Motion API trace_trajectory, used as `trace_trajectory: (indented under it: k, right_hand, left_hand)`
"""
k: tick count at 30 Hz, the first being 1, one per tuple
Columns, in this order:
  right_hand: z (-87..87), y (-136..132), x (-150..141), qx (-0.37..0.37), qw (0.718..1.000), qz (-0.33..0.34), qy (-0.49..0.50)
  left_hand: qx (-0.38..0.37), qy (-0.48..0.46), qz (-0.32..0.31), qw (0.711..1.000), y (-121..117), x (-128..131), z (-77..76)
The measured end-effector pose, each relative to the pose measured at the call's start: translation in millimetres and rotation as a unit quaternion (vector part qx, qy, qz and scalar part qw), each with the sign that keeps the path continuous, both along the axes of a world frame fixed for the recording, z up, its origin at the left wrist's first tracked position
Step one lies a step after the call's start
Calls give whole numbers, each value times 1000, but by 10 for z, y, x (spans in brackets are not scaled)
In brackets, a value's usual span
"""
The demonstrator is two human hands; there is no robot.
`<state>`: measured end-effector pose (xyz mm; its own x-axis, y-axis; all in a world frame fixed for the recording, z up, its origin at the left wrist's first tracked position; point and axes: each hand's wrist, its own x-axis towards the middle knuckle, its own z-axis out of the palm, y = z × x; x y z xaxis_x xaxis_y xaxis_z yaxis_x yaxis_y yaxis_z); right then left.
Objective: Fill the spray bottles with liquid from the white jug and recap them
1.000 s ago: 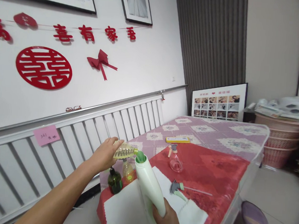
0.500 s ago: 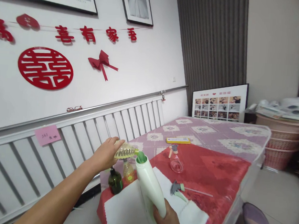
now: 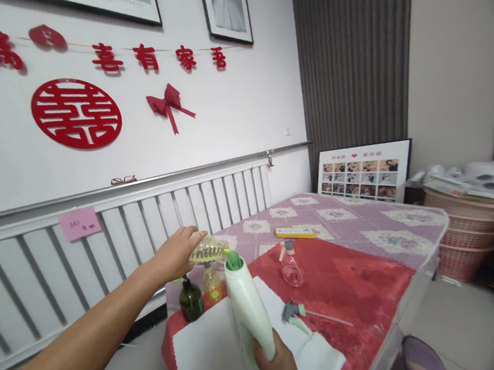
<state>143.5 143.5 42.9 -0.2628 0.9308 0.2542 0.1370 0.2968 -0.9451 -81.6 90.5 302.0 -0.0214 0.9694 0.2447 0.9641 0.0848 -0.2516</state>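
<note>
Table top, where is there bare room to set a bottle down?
Bare red cloth lies right of the clear flask, past the sprayer head. The purple cloth beyond the yellow box is bare too. The near left corner is crowded: dark green bottle, orange bottle, white towel and both hands.

A clear ribbed bottle [image 3: 207, 250] of yellowish liquid lies tipped nearly level in the air, its mouth at the green-lined opening of a white bottle [image 3: 249, 310], which leans upward above the table's near left corner.
</note>
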Motion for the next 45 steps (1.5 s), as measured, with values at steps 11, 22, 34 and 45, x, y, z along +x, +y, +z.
trace_trajectory:
  k: [11, 22, 34, 45]
  right_hand:
    - [-12, -3, -2, 6, 1000, 1, 6]
    - [9, -18, 5, 1, 1000, 3, 12]
    - [-51, 16, -5, -10, 1000, 6, 12]
    - [-190, 89, -7, 8, 1000, 9, 9]
  left_hand:
    - [-1, -2, 1, 1000, -15, 39, 28]
    - [-4, 17, -5, 1000, 0, 22, 43]
    - [-3, -3, -9, 1000, 14, -6, 42]
    - [-20, 17, -10, 1000, 31, 11, 115]
